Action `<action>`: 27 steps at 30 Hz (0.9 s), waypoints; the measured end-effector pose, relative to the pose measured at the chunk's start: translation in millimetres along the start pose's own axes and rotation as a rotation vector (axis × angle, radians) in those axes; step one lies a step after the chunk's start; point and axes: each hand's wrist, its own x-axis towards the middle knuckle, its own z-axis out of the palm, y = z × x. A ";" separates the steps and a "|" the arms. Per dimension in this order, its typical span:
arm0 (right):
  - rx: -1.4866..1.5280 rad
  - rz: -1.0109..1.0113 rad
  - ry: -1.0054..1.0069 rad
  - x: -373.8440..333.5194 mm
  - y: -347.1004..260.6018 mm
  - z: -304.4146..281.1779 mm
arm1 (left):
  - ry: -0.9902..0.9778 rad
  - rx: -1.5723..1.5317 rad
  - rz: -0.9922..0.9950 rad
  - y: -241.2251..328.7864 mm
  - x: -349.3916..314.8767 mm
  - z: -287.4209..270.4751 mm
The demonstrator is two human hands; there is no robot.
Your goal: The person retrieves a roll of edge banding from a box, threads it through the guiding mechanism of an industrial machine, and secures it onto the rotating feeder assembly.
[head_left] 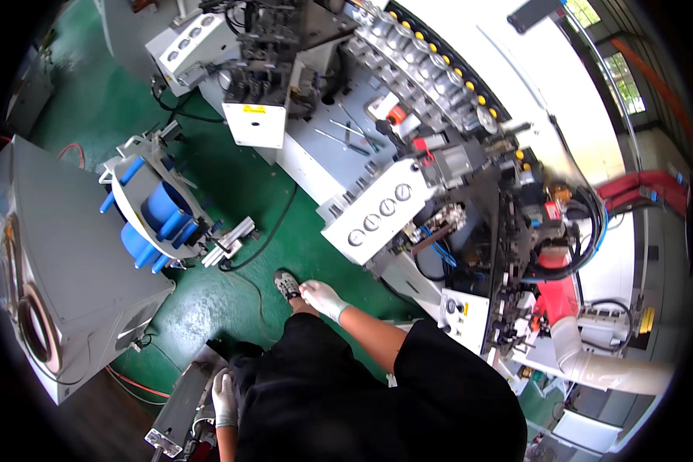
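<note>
White gloves cover both of my hands. My right hand is out in front of me above the green floor, beside my shoe. Its fingers are curled together; whatever they may hold is hidden. Down at my left side hangs my left hand, fingers extended, with nothing visible in it. It is close to a grey metal beam; whether it touches the beam I cannot tell. Ahead of my right hand stands a machine with a white panel of round gauges.
Blue rollers sit on a wheeled reel stand at left, beside a large grey cabinet. Cables lie across the green floor. Pliers and screwdrivers rest on the grey machine bed. A red and beige duct runs at right.
</note>
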 end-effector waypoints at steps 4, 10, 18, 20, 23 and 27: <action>-0.599 -0.053 -0.018 18.1 -5.5 0.1 | -0.003 0.084 0.178 15.3 -1.4 6.8; -0.699 -0.164 -0.274 70.3 -38.0 16.4 | 0.370 -0.048 -0.149 -31.6 -38.8 -40.1; -0.628 0.037 -0.404 116.7 -111.9 158.9 | 0.632 -0.496 -0.444 -179.1 -72.0 -61.7; -0.809 -0.062 -0.528 123.0 -124.0 201.1 | 0.695 -0.524 -0.344 -173.9 -60.6 -69.7; -0.870 -0.119 -0.709 120.3 -134.3 293.6 | 0.778 -0.514 -0.168 -162.4 -32.8 -122.9; -0.895 -0.259 -0.920 127.5 -149.3 437.7 | 0.733 -0.543 -0.107 -181.9 17.0 -206.8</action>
